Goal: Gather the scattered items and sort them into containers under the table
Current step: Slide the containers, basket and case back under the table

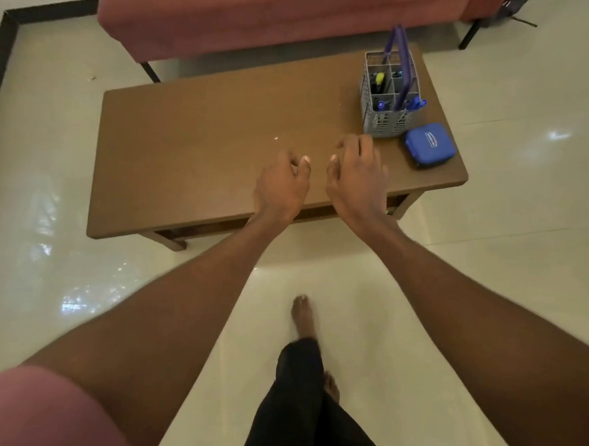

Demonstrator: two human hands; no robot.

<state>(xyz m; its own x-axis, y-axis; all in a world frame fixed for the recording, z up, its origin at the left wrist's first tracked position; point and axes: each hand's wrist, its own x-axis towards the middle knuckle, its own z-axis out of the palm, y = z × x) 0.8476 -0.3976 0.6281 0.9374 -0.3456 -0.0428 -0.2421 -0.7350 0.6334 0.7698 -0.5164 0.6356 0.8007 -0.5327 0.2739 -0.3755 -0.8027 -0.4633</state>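
Note:
A grey slotted caddy (387, 120) with a purple handle stands at the far right of the brown low table (195, 142); pens and markers stick up from its compartments. Just right of it, near the table's corner, lies a flat blue case (429, 144). My left hand (281, 184) and my right hand (357, 178) hover side by side over the table's near middle, fingers loosely curled and apart, holding nothing. The right hand is a short way left of the caddy, not touching it.
A pink sofa (263, 16) runs along the far side of the table. Glossy white tile floor (507, 234) surrounds the table. My bare feet (303, 317) stand on the floor in front of it. A small crumb (275, 138) lies on the tabletop.

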